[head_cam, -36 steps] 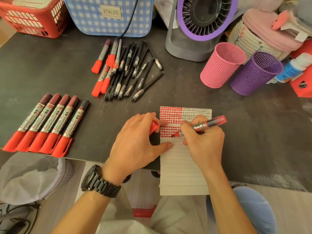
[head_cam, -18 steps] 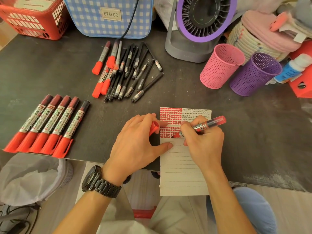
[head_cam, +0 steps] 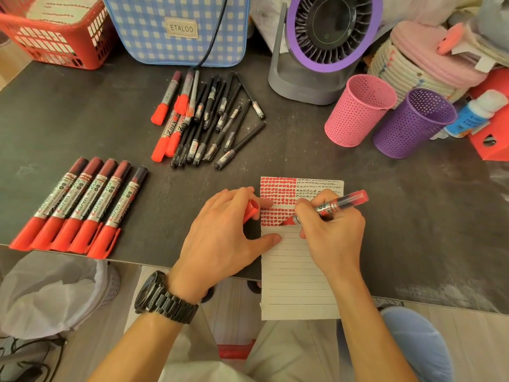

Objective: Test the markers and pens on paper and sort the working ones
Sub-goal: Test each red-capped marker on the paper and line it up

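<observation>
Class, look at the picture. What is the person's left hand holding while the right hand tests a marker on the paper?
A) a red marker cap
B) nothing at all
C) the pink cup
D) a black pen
A: the left hand has its fingers curled round a red cap at the edge of the paper, while the right hand puts the tip of the uncapped marker to the sheet.

Row at left: five capped markers (head_cam: 96, 194). Pile: four red markers (head_cam: 171, 91) sure, a fifth doubtful; black pens (head_cam: 242, 143) overlapping, roughly a dozen, exact count unclear. One uncapped marker (head_cam: 347, 201), one loose cap (head_cam: 251, 209), one lined paper sheet (head_cam: 297, 271). Two perforated cups: pink cup (head_cam: 355, 114), purple cup (head_cam: 410, 128). One fan (head_cam: 327, 31).
</observation>
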